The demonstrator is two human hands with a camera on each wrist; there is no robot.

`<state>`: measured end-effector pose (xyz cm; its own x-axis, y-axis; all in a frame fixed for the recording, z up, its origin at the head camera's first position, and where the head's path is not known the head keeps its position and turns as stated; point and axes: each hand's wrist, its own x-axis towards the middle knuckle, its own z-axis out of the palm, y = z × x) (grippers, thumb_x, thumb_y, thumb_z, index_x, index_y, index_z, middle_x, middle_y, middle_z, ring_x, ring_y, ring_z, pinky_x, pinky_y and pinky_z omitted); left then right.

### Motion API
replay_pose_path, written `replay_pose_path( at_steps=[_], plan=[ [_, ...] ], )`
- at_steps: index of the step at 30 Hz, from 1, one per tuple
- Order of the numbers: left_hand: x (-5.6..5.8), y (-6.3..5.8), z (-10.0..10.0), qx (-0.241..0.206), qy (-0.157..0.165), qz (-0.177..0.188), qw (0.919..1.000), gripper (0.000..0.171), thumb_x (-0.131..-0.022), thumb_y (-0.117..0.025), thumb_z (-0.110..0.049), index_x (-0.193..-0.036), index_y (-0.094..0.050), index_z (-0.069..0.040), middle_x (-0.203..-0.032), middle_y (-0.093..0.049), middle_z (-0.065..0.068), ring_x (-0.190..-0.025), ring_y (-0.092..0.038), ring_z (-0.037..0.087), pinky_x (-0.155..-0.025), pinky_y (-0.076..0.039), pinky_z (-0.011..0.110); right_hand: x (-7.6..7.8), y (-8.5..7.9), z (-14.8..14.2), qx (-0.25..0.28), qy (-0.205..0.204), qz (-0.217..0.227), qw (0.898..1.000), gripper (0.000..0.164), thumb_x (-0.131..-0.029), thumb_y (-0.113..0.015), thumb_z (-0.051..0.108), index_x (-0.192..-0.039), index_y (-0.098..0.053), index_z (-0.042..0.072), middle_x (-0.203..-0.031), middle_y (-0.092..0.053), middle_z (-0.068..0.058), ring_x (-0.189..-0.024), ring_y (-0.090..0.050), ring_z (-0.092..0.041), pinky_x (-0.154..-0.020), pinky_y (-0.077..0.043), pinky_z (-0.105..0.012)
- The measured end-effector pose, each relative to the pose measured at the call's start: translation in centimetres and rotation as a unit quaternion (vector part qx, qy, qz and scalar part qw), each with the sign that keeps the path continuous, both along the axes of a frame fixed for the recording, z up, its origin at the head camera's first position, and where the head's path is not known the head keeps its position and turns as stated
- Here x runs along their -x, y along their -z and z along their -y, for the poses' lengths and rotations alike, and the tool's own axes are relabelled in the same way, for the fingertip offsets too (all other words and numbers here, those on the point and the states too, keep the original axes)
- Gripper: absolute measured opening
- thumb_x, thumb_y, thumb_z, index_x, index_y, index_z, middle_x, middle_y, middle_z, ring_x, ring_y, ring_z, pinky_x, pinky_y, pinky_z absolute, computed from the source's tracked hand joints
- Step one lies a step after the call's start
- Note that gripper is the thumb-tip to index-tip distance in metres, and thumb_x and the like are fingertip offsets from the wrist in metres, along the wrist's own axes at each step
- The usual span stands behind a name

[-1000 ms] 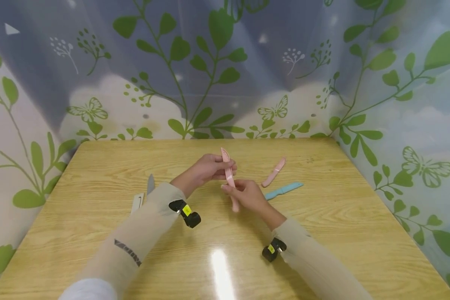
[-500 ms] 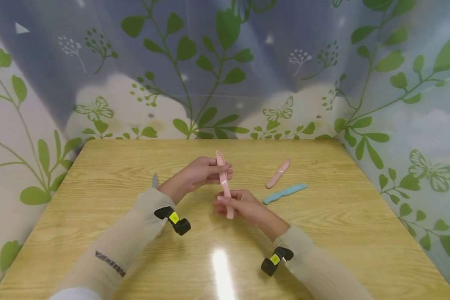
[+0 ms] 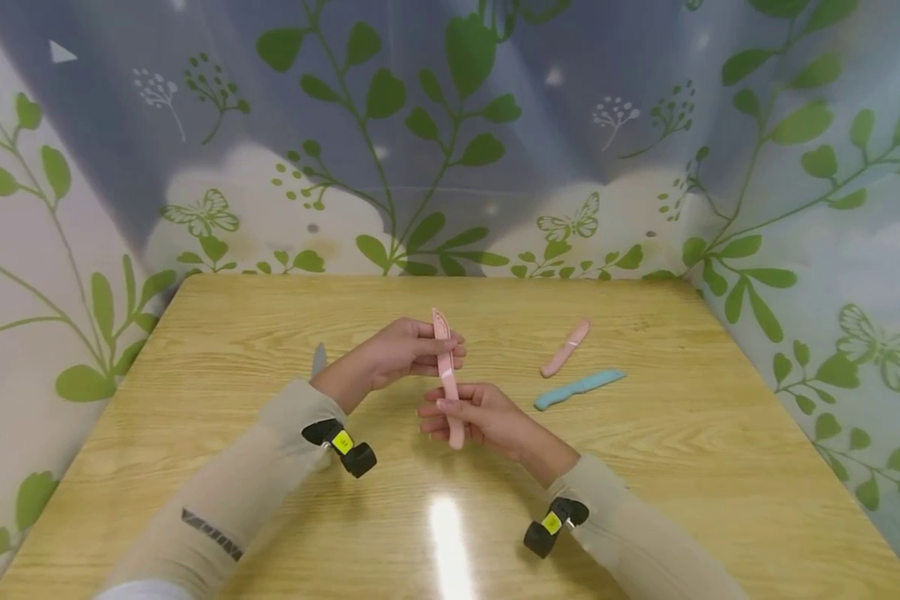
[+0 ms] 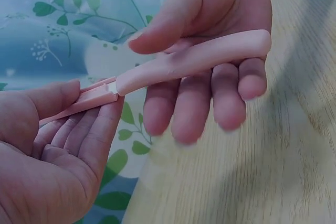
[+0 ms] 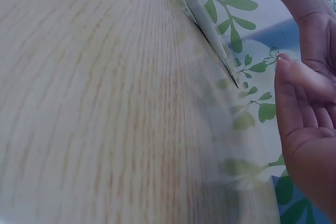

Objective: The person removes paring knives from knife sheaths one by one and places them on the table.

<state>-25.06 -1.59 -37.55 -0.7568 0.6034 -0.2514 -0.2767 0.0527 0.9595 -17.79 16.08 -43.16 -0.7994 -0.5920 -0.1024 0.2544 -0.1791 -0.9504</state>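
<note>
In the head view my left hand [image 3: 408, 354] pinches the sheath of a pink knife [image 3: 444, 358] between thumb and fingers, above the table's middle. The sheath [image 4: 97, 95] covers the blade, and a pale band shows where it meets the handle [image 4: 194, 59]. My right hand [image 3: 487, 421] is at the handle end. In the left wrist view the handle lies across its loosely extended fingers, with the thumb lifted clear. On the table, right of the hands, lie another pink knife [image 3: 566, 347] and a blue knife [image 3: 580, 389].
Behind my left forearm, a grey blade [image 3: 319, 358] partly shows in the head view. The right wrist view has a pale, pointed knife [image 5: 210, 32] on the wood-grain table [image 3: 720, 467]. Leaf-patterned curtains [image 3: 450, 150] stand along the table's back and sides.
Both hands have come slightly nearer with the pink knife. My right hand's fingers have loosened from a pinch and spread out under the handle. The left hand keeps its hold.
</note>
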Motion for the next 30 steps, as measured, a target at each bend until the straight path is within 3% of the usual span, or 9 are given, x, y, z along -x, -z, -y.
replay_pose_path(
  at_steps=[9,17,25,30],
  plan=[
    [0.1,0.5,0.9,-0.004,0.018,0.007,0.9998,0.031,-0.097,-0.055,-0.009,-0.123,-0.055,0.008,-0.117,-0.065,0.021,-0.104,-0.064,0.024,-0.089,-0.053,0.037,0.1,0.6,0.2,-0.013,-0.013,-0.012,1.0,0.04,-0.098,-0.049,0.003,-0.13,-0.038,-0.019,-0.1,-0.072,-0.003,-0.091,-0.068,-0.02,-0.081,-0.056,-0.037],
    [0.0,0.7,1.3,0.006,0.052,0.002,0.9986,0.03,-0.098,-0.053,-0.01,-0.122,-0.057,0.007,-0.125,-0.058,0.026,-0.105,-0.064,0.025,-0.092,-0.05,0.04,0.0,0.8,0.5,-0.019,-0.031,-0.009,0.999,0.038,-0.098,-0.048,0.002,-0.125,-0.037,-0.023,-0.098,-0.072,-0.003,-0.09,-0.068,-0.019,-0.081,-0.056,-0.036],
    [-0.1,0.6,1.6,0.004,0.058,0.005,0.9983,0.03,-0.098,-0.051,-0.008,-0.123,-0.055,0.008,-0.129,-0.053,0.03,-0.104,-0.064,0.024,-0.093,-0.049,0.041,-0.1,0.7,0.4,-0.032,-0.026,-0.008,0.999,0.037,-0.097,-0.05,0.002,-0.122,-0.04,-0.024,-0.103,-0.071,-0.014,-0.09,-0.068,-0.02,-0.08,-0.056,-0.036],
    [0.0,0.8,2.1,-0.001,0.05,0.008,0.9987,0.03,-0.099,-0.051,-0.011,-0.121,-0.057,0.008,-0.121,-0.063,0.022,-0.102,-0.065,0.023,-0.091,-0.051,0.039,0.0,0.5,0.1,-0.047,-0.015,0.002,0.999,0.031,-0.097,-0.051,0.003,-0.117,-0.048,-0.021,-0.098,-0.072,-0.012,-0.087,-0.069,-0.02,-0.076,-0.057,-0.032]
  ],
)
